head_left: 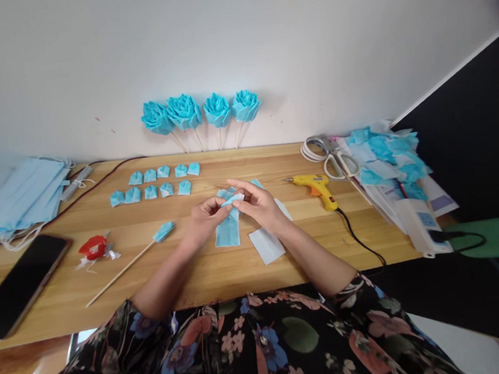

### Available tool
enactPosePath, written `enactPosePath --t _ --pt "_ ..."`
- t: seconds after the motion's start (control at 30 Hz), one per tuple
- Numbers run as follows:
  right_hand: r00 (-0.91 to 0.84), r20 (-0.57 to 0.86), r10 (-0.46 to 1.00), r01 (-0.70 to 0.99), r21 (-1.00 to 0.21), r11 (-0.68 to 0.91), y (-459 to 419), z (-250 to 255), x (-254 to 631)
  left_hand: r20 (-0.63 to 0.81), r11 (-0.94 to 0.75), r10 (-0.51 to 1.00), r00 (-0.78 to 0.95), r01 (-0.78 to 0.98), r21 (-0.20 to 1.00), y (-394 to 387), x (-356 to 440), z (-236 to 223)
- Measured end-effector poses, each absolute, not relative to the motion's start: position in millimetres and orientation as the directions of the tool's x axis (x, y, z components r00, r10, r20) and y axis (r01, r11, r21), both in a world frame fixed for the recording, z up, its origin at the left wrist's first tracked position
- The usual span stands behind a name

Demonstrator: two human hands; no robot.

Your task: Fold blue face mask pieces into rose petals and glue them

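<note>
On the wooden surface (235, 273), a pile of blue masks (24, 191) lies at far left above one black phone (23, 282). Then come one red scrap (93, 248), ten folded blue pieces (150, 192) in two rows of five, and one stick with a blue tip (125, 269). Four blue flowers (217, 110) lean on the wall. The left hand (208, 214) and right hand (260, 205), fingers pinched narrow, hold one small blue-white piece (233, 200) between them, over a blue strip (227, 230). Rightward are one yellow glue gun (315, 187), one pair of scissors (340, 165), heaped blue scraps (387, 153) and a white box (421, 226), its label unreadable.
</note>
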State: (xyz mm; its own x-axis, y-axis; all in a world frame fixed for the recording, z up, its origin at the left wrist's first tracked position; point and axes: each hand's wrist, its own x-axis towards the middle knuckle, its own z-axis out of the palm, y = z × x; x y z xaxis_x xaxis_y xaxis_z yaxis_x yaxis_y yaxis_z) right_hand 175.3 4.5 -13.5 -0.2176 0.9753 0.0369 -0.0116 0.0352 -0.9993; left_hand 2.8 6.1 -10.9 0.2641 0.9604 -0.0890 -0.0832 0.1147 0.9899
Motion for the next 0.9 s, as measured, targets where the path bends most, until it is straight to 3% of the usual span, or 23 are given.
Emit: enactPosePath --t 0.13,0.3,0.5,0.9 --pt "-0.204 0.036 0.978 -0.086 -0.996 0.019 5.4 -8.3 177.6 -0.087 0.109 0.963 0.256 -0.073 0.991 5.6 2.6 -11.7" --pt "-0.183 0.009 0.983 -0.046 -0.999 0.001 6.8 -9.6 177.5 -0.098 0.122 0.959 0.267 -0.073 0.99 5.3 2.8 -11.3" --pt "-0.255 0.0 0.967 -0.217 -0.975 -0.057 7.6 -12.5 179.3 -0.07 0.098 0.981 0.182 -0.148 0.984 9.7 -1.0 -10.9" --pt "-0.355 0.015 0.935 -0.104 -0.994 -0.023 1.8 -15.0 170.4 -0.063 0.088 0.986 0.156 -0.158 0.983 8.5 0.7 -14.8"
